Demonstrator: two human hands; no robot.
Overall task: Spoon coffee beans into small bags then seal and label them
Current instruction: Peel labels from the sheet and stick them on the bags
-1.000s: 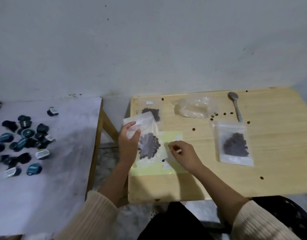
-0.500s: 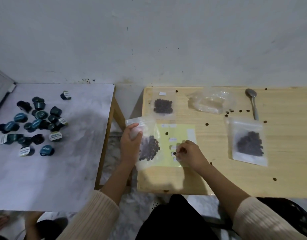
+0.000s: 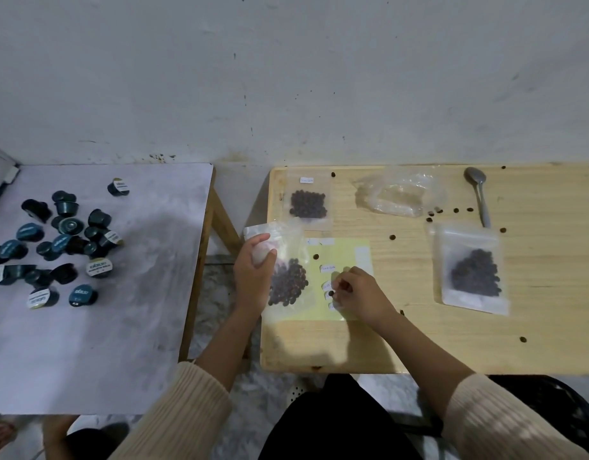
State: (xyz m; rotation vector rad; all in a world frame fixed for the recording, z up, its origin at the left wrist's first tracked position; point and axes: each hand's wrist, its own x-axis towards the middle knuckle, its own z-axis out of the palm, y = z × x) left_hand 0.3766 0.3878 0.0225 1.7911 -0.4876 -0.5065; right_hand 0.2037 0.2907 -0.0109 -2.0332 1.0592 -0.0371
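My left hand (image 3: 253, 277) grips a clear small bag of coffee beans (image 3: 288, 283) by its upper left part, at the wooden table's (image 3: 419, 343) left edge. My right hand (image 3: 359, 295) has its fingertips curled on a white label on the yellow-green label sheet (image 3: 339, 257). A labelled bag of beans (image 3: 308, 202) lies at the back left. Another filled bag (image 3: 470, 270) lies to the right. The metal spoon (image 3: 479, 194) rests at the back. A crumpled, nearly empty clear plastic bag (image 3: 401, 195) lies between them.
Loose coffee beans (image 3: 432, 212) are scattered over the wooden table. To the left stands a white-topped table (image 3: 120, 310) with several dark coffee capsules (image 3: 57, 240). A gap separates the two tables. A wall runs behind both.
The view has tilted down. My right hand slid a little nearer along the label sheet and now picks at a lower label. My left hand keeps hold of the bag.
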